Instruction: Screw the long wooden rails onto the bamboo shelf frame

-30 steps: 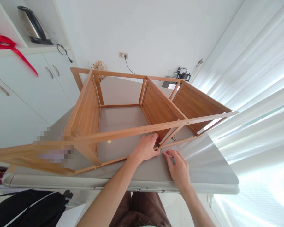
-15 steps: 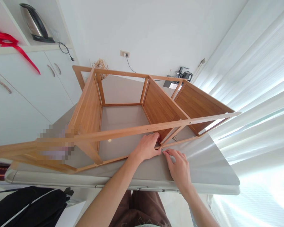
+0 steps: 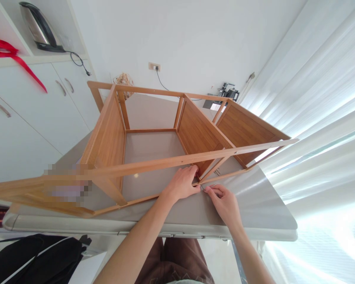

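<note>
A wooden shelf unit [image 3: 154,161] lies on its side on the grey table [image 3: 254,213]. My left hand [image 3: 182,183] is closed around its lower rail, at the joint with the middle shelf panel [image 3: 198,134]; part of the fingers is behind the wood. Just right of it, my right hand [image 3: 225,202] pinches a thin metal hex key [image 3: 203,188], its tip at the outer face of that same joint. Most of the key is covered by the fingers. Several small metal screws [image 3: 217,172] lie on the table beyond the rail.
A black bag [image 3: 38,258] sits below the table's left front. White cabinets [image 3: 32,106] with a kettle [image 3: 40,29] and red ribbon [image 3: 17,57] stand left. White curtains [image 3: 322,102] hang right. A coffee maker [image 3: 229,92] is at the back.
My right hand has turned at the wrist around the hex key, its fingers now curled more. My left hand keeps its hold. The whole view has shifted slightly.
</note>
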The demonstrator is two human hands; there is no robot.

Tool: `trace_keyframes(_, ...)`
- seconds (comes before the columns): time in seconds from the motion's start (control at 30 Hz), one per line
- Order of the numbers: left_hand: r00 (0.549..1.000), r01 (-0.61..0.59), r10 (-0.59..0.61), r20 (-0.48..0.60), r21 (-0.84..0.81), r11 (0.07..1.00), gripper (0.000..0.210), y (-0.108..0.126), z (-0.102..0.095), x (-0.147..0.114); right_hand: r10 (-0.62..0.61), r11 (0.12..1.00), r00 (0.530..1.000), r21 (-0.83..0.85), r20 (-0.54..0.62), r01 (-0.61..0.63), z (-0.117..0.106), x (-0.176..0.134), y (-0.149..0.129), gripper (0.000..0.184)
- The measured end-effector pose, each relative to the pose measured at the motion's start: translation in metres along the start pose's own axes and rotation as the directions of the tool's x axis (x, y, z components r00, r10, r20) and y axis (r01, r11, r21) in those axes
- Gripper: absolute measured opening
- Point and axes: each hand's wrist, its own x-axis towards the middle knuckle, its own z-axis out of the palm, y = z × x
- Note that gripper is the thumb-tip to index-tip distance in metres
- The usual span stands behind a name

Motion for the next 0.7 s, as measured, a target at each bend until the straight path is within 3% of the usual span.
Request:
trace_keyframes(0.13,1.000,-0.002,0.002,0.000,-0.005,1.000,0.031,0.000,0.000,0.000,-0.014,1.000,1.000,0.002,-0.001,0.014,0.001,-0.003,0.003,0.041)
trace_keyframes(0.27,1.000,-0.006,0.006,-0.007,-0.003,1.000,0.030,0.000,0.000,0.000,-0.133,0.990,0.989,-0.062,-0.069,0.129,0.006,-0.009,0.008,0.035)
trace_keyframes(0.43,1.000,-0.022,0.022,-0.009,0.003,1.000,0.029,-0.001,0.000,0.000,-0.298,0.943,0.940,-0.204,-0.165,0.263,0.014,-0.015,0.012,0.032)
trace_keyframes(0.7,1.000,-0.021,0.021,-0.005,0.004,1.000,0.031,-0.002,0.001,0.000,-0.492,0.842,0.850,-0.349,-0.185,0.412,0.015,-0.014,0.009,0.022)
